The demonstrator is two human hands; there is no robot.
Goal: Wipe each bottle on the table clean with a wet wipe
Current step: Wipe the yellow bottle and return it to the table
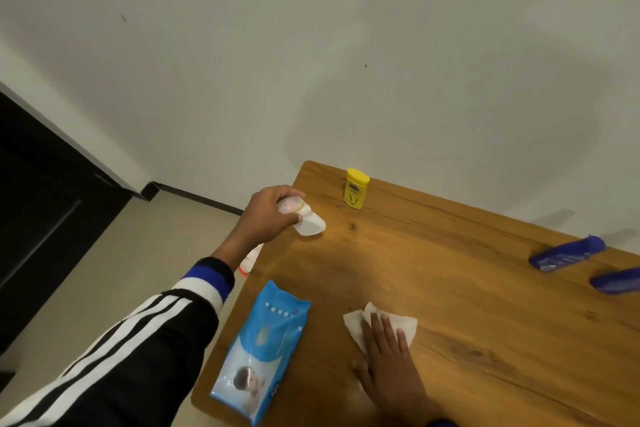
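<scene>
My left hand (266, 215) grips a small white bottle (306, 220) near its cap, tilted, just above the far left corner of the wooden table (467, 288). My right hand (388, 357) lies flat, fingers spread, on a white wet wipe (405, 324) spread on the table near the front. A yellow bottle (356, 188) stands upright at the far edge. Two blue bottles lie on their sides at the right, one (568, 253) behind the other (614, 280). Another white bottle (251, 258) with a red base is partly hidden under my left wrist.
A blue pack of wet wipes (263, 350) lies at the table's left edge near me. A white wall rises behind the table. A dark door (41, 218) and pale floor are to the left.
</scene>
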